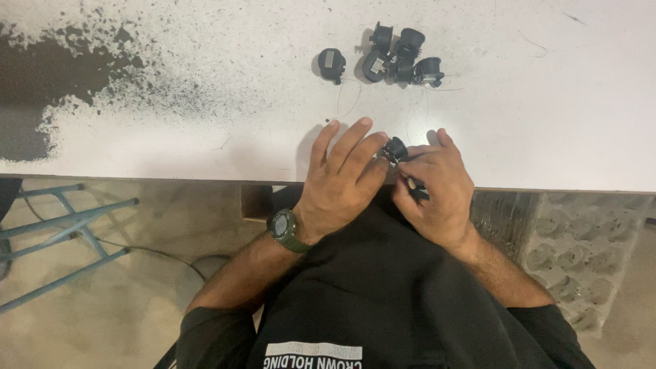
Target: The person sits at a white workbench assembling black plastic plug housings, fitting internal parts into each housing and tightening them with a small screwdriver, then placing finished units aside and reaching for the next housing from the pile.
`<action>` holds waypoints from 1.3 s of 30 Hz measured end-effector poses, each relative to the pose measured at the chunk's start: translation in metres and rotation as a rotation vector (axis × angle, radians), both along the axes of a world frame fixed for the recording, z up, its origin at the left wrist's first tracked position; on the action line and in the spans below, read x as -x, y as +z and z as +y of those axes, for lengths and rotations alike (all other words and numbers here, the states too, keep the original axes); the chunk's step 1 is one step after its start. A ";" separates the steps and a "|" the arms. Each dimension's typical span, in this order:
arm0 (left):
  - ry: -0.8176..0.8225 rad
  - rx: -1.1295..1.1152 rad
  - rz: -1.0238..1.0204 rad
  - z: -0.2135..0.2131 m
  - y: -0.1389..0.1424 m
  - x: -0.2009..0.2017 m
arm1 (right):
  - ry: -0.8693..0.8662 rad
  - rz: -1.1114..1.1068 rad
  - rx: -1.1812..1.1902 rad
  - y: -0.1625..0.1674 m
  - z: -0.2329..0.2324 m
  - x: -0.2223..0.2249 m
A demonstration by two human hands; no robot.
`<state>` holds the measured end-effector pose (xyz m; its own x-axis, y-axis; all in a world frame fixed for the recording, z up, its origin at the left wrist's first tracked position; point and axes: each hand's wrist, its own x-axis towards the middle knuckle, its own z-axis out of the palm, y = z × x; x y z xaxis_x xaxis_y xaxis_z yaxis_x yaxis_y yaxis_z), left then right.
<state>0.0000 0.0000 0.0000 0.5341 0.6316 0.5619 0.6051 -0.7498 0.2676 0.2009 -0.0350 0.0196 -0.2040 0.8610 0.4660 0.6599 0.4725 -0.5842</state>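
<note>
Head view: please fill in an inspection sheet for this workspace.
Surface: white table, black paint worn through at its far left.
Job's things: small black part held between both hands at the table edge; thin tool in the right hand.
Clutter: cluster of like black parts, one apart.
Fingers: left hand steadies the part.
Cables: thin wires trailing from the parts; a cable on the floor.
Surroundings: blue metal frame, moulded tray.

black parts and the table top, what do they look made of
The black parts look like moulded plastic: dull, even black, with thin wires trailing off. The table top seems to be white-painted board or metal; the paint is worn off to a dark patch at the left.
</note>
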 end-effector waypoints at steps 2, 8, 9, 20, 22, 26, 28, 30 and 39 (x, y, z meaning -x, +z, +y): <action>-0.027 -0.032 -0.019 -0.001 0.008 0.002 | -0.011 -0.004 0.003 0.000 -0.001 0.001; 0.043 0.168 -0.183 0.002 0.025 -0.004 | -0.008 0.000 0.002 -0.002 -0.001 0.003; 0.064 0.239 -0.216 0.002 0.027 -0.005 | -0.009 0.000 0.002 -0.002 -0.001 0.003; 0.085 0.387 -0.225 0.004 0.035 -0.014 | 0.062 -0.033 -0.130 -0.003 -0.008 -0.011; 0.078 0.390 -0.224 0.001 0.032 -0.011 | 0.108 -0.044 -0.125 -0.006 -0.010 -0.010; 0.043 0.394 -0.216 0.005 0.029 0.008 | 0.084 -0.050 -0.115 -0.010 -0.007 0.010; 0.035 0.409 -0.220 0.003 0.029 0.010 | 0.068 -0.051 -0.113 -0.008 -0.009 0.012; 0.024 0.418 -0.219 0.004 0.028 0.010 | 0.049 -0.055 -0.115 -0.006 -0.008 0.014; 0.000 0.412 -0.217 0.004 0.024 0.009 | 0.006 -0.135 -0.096 0.004 -0.006 0.017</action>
